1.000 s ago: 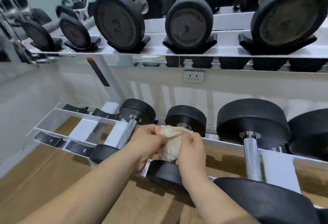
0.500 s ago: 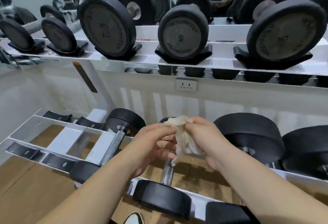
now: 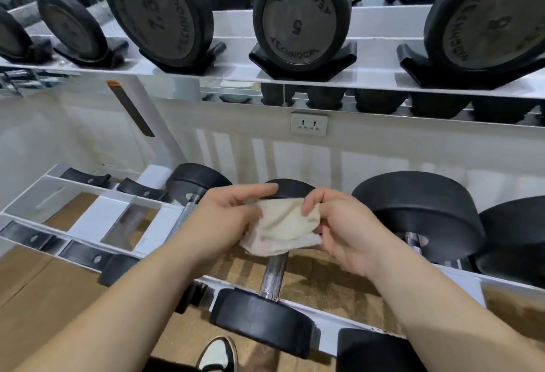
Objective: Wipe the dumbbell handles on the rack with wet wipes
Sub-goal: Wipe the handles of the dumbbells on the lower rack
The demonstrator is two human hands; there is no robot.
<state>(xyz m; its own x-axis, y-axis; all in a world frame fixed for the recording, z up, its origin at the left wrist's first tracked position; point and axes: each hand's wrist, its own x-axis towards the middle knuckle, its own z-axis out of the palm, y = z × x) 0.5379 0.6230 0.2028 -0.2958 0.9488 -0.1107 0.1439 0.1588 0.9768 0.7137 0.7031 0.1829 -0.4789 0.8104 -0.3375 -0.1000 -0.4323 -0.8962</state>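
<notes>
A crumpled off-white wet wipe (image 3: 284, 225) is spread between both hands above the lower shelf. My left hand (image 3: 224, 218) holds its left edge with thumb and fingers. My right hand (image 3: 339, 224) pinches its right top corner. Directly below the wipe lies a small black dumbbell with a chrome handle (image 3: 274, 275), its near head (image 3: 262, 320) at the shelf's front rail. Left of it, another small dumbbell (image 3: 194, 185) is partly hidden by my left hand. To the right sits a larger dumbbell (image 3: 418, 212).
The white rack's upper shelf (image 3: 236, 72) carries several black dumbbells on cradles, one marked 5 (image 3: 300, 17). Vacant cradles (image 3: 85, 178) sit at the lower shelf's left end. A wall socket (image 3: 309, 123) is behind. A shoe (image 3: 218, 355) shows on the wooden floor.
Both hands lifted the wipe off the middle dumbbell's handle and have spread the bunched wipe out flat between them. The camera moved closer to the rack.
</notes>
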